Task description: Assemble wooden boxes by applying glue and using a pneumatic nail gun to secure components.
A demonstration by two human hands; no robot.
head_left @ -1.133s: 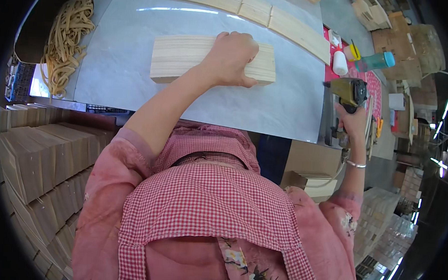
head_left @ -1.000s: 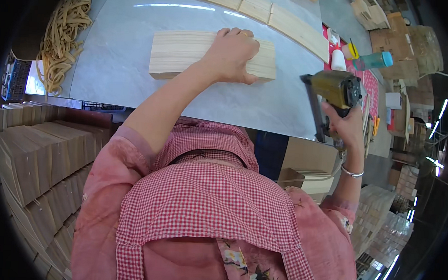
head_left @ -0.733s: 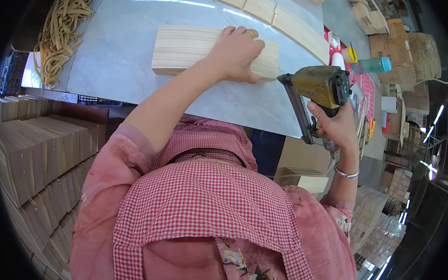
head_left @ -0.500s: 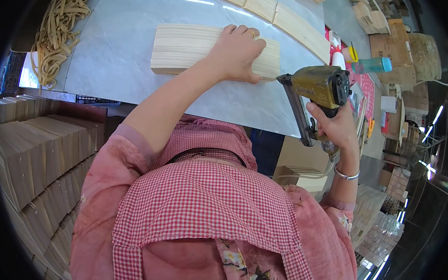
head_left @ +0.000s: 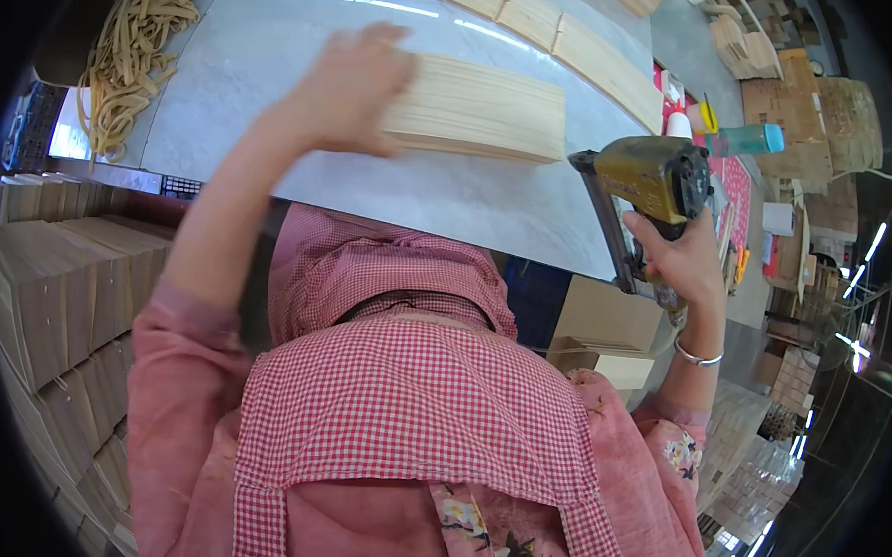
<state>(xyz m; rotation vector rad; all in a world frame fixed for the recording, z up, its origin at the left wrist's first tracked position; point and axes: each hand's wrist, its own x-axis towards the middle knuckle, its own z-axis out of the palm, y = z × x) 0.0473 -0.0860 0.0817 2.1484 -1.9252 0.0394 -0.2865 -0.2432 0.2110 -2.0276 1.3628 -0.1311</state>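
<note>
A long pale wooden box-like piece (head_left: 483, 109) lies on the grey-white table, its grain running lengthwise. Over its left end is my left hand (head_left: 350, 90), blurred by motion, with thumb and fingers spread apart; the hand hides that end, and whether it touches the wood is unclear. To the right of the piece, my right hand (head_left: 681, 254) is closed around the grip of a nail gun (head_left: 649, 178) with a brass-coloured body and a black magazine. The gun's nose points left, a small gap away from the wood's right end.
Pale boards (head_left: 604, 71) lie along the table's far side. A bundle of tan bands (head_left: 127, 65) sits at the far left. Stacked wooden panels (head_left: 73, 282) stand at lower left. A turquoise bottle (head_left: 751, 139) and a yellow-rimmed cup (head_left: 706, 117) are at right.
My left hand has slid left from the middle-right of the wooden piece to its left end. The nail gun stays in my right hand, slightly farther from the wood.
</note>
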